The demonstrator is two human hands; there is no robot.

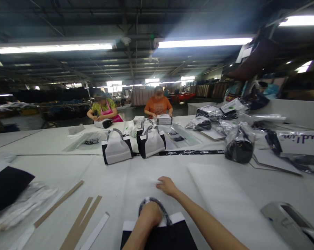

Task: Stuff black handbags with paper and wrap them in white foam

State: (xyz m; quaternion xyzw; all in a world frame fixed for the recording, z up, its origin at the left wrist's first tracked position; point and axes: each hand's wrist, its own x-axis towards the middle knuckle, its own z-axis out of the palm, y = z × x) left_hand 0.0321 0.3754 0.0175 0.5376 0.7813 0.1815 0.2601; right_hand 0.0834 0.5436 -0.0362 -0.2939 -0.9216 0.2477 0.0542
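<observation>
Just in front of me stands a black-and-white handbag (178,232) with a dark handle wrapped in clear film (164,210). My left hand (151,213) reaches down through the handle at the bag's top, its fingers hidden from view. Beyond the bag, my right hand (167,186) is over the white table, thumb and fingers pinched together. A faint pale bit shows at its fingertips, too blurred to name. Two similar handbags, a left one (117,149) and a right one (152,142), stand farther across the table.
Brown card strips (80,222) and a white strip (96,231) lie left, near a black piece (6,187). White foam sheet (224,198) and a grey device (289,222) are right. Plastic-wrapped bags (239,147) crowd the far right. Two people work across the table.
</observation>
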